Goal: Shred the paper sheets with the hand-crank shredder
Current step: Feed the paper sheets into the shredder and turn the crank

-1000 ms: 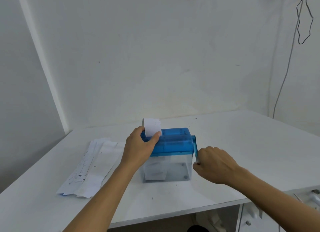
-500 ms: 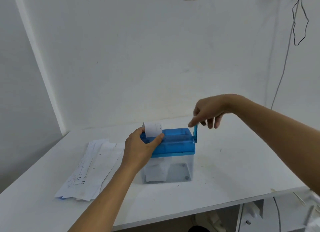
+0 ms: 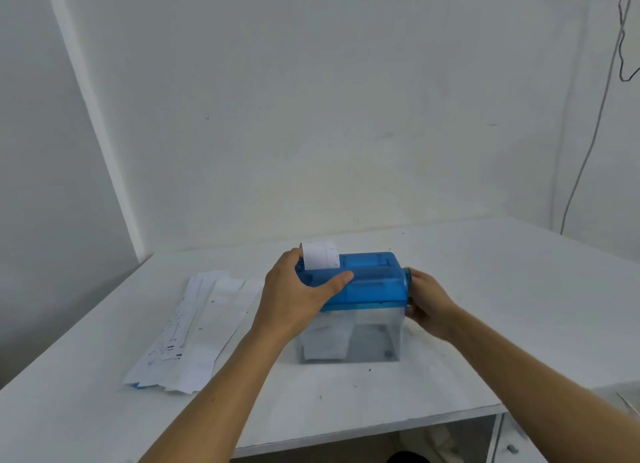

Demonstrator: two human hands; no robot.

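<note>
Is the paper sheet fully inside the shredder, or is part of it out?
Partly out: the sheet stands up from the shredder's blue top, and paper hangs in the clear bin below.

A shredder (image 3: 374,282) stands mid-bench (image 3: 485,289). A paper strip (image 3: 320,254) sticks up from its top, at the far left end. More sheets (image 3: 194,331) lie on the bench just left of it. The left hand (image 3: 294,300) grips its left end; the right hand (image 3: 429,303) holds the crank (image 3: 406,275) on its right side.

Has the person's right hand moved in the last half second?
Yes. The right hand has swung down from above the blue plastic shredder lid to beside its right end.
</note>
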